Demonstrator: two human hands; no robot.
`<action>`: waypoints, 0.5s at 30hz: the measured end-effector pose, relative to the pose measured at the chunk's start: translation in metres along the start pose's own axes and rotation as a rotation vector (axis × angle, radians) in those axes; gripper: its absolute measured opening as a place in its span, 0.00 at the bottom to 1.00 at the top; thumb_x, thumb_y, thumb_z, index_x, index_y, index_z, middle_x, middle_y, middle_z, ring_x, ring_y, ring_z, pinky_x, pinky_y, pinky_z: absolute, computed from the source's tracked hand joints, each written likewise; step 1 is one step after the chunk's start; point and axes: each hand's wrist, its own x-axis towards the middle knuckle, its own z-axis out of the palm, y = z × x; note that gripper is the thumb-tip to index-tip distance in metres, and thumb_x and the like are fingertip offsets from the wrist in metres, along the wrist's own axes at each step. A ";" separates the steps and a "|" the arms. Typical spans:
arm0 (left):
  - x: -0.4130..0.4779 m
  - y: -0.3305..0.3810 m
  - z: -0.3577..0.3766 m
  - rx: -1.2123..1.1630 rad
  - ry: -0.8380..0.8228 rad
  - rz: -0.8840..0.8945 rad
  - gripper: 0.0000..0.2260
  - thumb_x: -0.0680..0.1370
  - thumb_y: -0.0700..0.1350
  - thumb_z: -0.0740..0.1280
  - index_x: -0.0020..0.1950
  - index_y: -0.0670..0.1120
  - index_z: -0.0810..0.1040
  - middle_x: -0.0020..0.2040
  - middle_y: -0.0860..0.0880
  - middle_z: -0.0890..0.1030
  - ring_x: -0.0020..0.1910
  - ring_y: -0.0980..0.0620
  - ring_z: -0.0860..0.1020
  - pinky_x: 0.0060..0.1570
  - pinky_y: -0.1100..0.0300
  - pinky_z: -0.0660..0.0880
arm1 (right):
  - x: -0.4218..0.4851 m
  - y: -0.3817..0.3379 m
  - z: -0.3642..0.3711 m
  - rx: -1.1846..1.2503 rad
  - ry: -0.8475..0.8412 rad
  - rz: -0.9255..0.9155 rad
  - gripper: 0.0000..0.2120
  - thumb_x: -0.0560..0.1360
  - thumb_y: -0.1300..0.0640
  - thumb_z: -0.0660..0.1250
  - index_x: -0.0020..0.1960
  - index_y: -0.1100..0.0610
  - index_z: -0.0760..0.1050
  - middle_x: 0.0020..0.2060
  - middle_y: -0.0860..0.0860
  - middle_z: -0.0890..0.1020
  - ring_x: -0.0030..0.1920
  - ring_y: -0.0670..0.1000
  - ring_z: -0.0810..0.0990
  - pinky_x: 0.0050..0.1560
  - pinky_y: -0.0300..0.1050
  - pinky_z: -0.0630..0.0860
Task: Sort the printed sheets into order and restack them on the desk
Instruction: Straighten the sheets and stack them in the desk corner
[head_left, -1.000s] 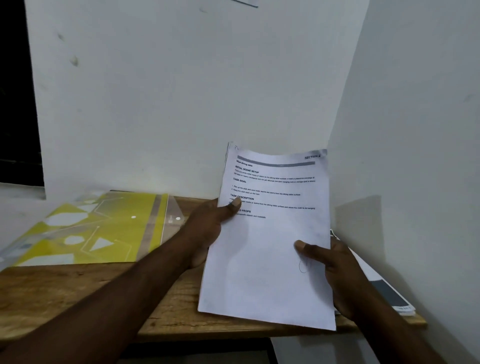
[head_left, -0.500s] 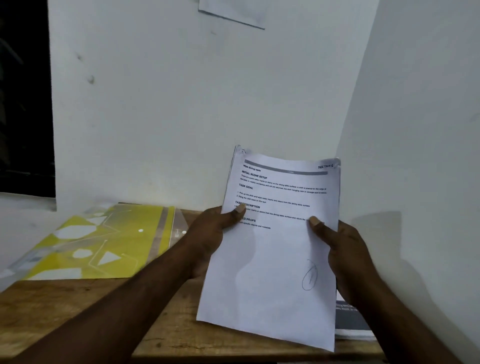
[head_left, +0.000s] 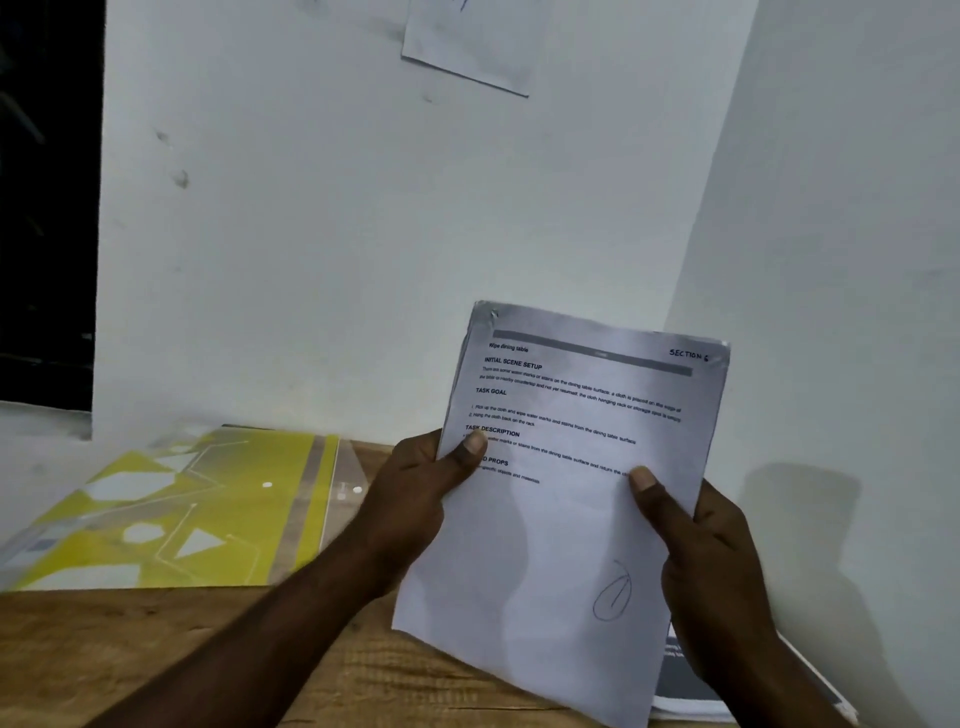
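Note:
I hold a thin stack of printed sheets (head_left: 566, 525) upright above the wooden desk (head_left: 171, 654). The top page is headed "Wipe dining table", has "SECTION 6" handwritten at its top right and a pen scribble low on the page. My left hand (head_left: 421, 493) grips the stack's left edge, thumb on the front. My right hand (head_left: 701, 561) grips the right edge, thumb pressed on the page. More printed sheets (head_left: 691, 691) lie on the desk under my right hand, partly hidden.
A yellow patterned plastic folder (head_left: 171, 514) lies at the desk's back left. White walls close in behind and on the right, forming a corner. A paper sheet (head_left: 467, 47) is stuck on the back wall. A dark opening (head_left: 47, 208) is at far left.
My right hand slid up the stack's right edge, from the lower part to mid-page, uncovering the pen scribble. The view tilted upward, so the stack sits lower in frame.

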 end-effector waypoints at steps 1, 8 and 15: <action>0.000 0.001 -0.002 0.007 -0.002 0.007 0.09 0.83 0.47 0.66 0.55 0.48 0.85 0.49 0.46 0.89 0.45 0.48 0.88 0.39 0.59 0.83 | -0.002 0.000 0.002 0.004 0.001 -0.014 0.07 0.82 0.53 0.66 0.54 0.52 0.83 0.46 0.47 0.89 0.44 0.49 0.88 0.44 0.46 0.80; -0.010 -0.009 -0.016 0.110 -0.067 -0.040 0.17 0.76 0.54 0.70 0.60 0.46 0.85 0.53 0.47 0.88 0.52 0.45 0.87 0.53 0.47 0.84 | -0.014 0.006 0.015 0.022 0.007 -0.044 0.16 0.71 0.46 0.72 0.56 0.52 0.83 0.47 0.51 0.89 0.46 0.55 0.88 0.43 0.53 0.84; -0.003 -0.011 -0.014 0.186 -0.082 -0.067 0.17 0.78 0.56 0.69 0.59 0.46 0.86 0.52 0.46 0.89 0.51 0.44 0.88 0.58 0.40 0.82 | 0.012 -0.033 0.009 -0.093 0.055 -0.374 0.12 0.81 0.47 0.71 0.63 0.47 0.78 0.50 0.47 0.86 0.48 0.52 0.87 0.45 0.57 0.86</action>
